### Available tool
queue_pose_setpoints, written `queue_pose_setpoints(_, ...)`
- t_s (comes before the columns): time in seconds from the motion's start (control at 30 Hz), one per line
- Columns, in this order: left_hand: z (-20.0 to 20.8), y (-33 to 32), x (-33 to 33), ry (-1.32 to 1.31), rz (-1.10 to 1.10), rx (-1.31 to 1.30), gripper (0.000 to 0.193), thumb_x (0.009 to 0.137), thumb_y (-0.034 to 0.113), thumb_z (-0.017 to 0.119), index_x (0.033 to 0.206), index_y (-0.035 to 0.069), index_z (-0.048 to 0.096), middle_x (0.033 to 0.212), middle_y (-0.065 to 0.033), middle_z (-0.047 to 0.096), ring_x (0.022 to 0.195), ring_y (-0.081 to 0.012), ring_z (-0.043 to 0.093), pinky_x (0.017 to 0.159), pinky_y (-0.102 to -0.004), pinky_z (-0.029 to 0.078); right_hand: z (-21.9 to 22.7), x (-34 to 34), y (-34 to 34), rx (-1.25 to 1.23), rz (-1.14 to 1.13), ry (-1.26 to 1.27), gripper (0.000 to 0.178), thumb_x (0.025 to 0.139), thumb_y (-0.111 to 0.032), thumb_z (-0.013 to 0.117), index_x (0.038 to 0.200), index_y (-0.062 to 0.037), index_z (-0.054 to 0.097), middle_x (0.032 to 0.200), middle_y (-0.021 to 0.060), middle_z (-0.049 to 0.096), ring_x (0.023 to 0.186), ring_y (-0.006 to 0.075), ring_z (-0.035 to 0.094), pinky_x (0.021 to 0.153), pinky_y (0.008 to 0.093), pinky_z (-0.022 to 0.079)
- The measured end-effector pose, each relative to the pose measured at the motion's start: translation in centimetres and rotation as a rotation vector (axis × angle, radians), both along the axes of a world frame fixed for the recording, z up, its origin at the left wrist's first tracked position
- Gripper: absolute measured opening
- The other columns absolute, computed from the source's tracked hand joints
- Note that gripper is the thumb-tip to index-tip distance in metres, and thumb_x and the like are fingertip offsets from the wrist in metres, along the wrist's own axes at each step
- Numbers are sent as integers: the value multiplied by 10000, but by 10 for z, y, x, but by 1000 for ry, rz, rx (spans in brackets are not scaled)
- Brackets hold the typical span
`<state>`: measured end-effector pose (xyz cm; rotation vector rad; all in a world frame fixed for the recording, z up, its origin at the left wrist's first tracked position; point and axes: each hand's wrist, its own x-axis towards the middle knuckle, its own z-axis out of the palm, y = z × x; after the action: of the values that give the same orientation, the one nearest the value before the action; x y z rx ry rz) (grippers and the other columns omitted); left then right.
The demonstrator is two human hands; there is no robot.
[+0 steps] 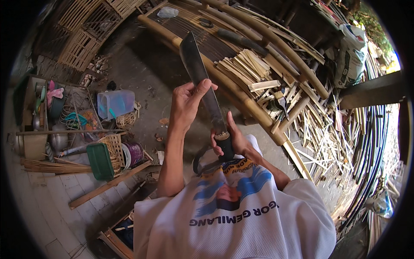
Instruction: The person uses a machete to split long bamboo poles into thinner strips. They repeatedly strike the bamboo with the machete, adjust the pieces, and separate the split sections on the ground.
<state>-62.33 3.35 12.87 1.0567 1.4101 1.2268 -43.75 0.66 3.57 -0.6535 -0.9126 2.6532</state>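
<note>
A machete (pixel 193 58) with a broad dark blade stands in front of my chest, its tip pointing up and away. My left hand (pixel 186 103) pinches the blade near its middle, with the thumb across the flat. Lower down, my right hand (pixel 240 140) wraps around the dark handle (pixel 226 149), fingers showing on its left side. A pale, rough ring shows at the top of the handle, where the blade enters it. The handle's lower end rests close against my shirt.
A bamboo bench (pixel 233 82) stands ahead to the right, holding a pile of split bamboo strips (pixel 246 64). Bamboo scraps (pixel 319 142) litter the floor at right, near a white sack (pixel 351 54). At left are a clear plastic tub (pixel 115 105) and a green container (pixel 100 162).
</note>
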Motion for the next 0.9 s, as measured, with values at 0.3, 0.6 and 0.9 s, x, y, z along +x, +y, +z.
queue_pose_setpoints(0.3, -8, 15, 36, 4, 150, -8, 415, 966, 419, 691, 929, 11, 757, 768, 64, 618, 731, -27, 470, 652, -212, 342, -4, 29, 24, -94, -20, -56, 927, 938, -818, 129, 814, -7, 560, 563, 99, 512, 473, 201, 524, 504, 333, 478)
queue_pose_setpoints(0.6, -21, 14, 41, 8, 208, 27, 409, 963, 444, 677, 937, 44, 759, 843, 0, 699, 726, -49, 530, 653, -231, 396, -15, 33, 29, -122, 70, -107, 846, 945, -804, 257, 864, -26, 578, 630, 107, 564, 513, 211, 547, 514, 343, 470)
queue_pose_setpoints(0.9, -59, -19, 22, -146, 393, 82, 422, 967, 435, 677, 1089, 37, 750, 772, 26, 645, 715, -49, 582, 601, -215, 449, -42, 28, 21, -102, 188, -39, 784, 955, -781, 288, 915, -50, 565, 677, 111, 573, 539, 238, 561, 533, 359, 481)
